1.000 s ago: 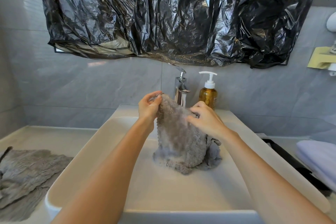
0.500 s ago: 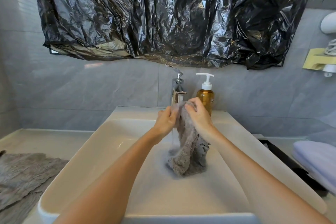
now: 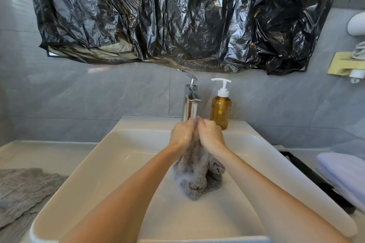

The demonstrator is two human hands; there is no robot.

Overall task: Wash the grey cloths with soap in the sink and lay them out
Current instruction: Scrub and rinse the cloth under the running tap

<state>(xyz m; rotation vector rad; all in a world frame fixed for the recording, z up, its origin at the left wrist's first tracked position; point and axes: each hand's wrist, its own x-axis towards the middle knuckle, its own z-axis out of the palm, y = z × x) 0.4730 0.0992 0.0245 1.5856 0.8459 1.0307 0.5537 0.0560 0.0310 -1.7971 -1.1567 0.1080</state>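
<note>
A wet grey cloth (image 3: 197, 171) hangs bunched over the white sink (image 3: 110, 163), its lower end touching the basin floor. My left hand (image 3: 180, 134) and my right hand (image 3: 210, 134) grip its top close together, right under the chrome tap (image 3: 189, 102). Water runs from the spout onto my fingers and the cloth. An amber soap bottle (image 3: 220, 110) with a white pump stands on the sink ledge just right of the tap. A second grey cloth (image 3: 21, 193) lies spread on the counter at the left.
Crumpled black plastic sheet (image 3: 177, 16) covers the wall above the tap. A folded pale lilac towel (image 3: 345, 175) lies on the right counter beside a black object (image 3: 308, 173). A yellow wall holder (image 3: 343, 63) hangs at the upper right.
My hands have drawn together, gathering the spread cloth into a bunch, and moved it up under the tap. Water now falls on it.
</note>
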